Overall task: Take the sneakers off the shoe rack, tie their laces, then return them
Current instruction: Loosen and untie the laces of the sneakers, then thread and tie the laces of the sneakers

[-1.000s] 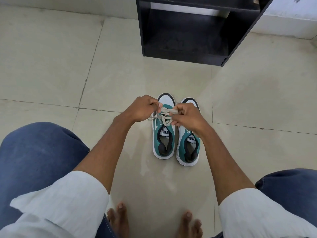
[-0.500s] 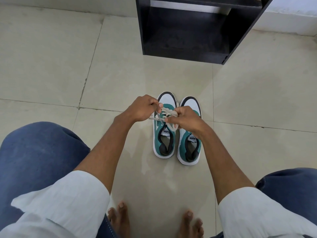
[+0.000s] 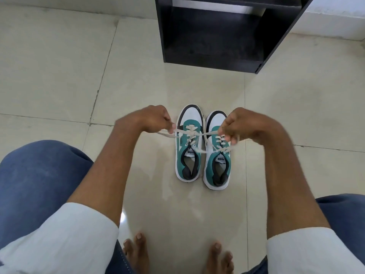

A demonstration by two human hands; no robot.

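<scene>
On the floor (image 3: 59, 76), the left hand (image 3: 153, 119) and right hand (image 3: 240, 123) pinch the left sneaker's (image 3: 189, 143) lace ends (image 3: 167, 134); pull evenly so the knot sits snug.

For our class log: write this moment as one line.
step: tying | left hand: pulling lace | right hand: pulling lace | sneakers: on floor | rack: shelf bare

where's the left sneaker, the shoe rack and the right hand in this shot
left sneaker (image 3: 190, 117): head view, on its white toe cap
shoe rack (image 3: 209, 62): head view, on the front edge of its black bottom shelf
right hand (image 3: 240, 123): head view, on the back of the hand pinching a lace
</scene>
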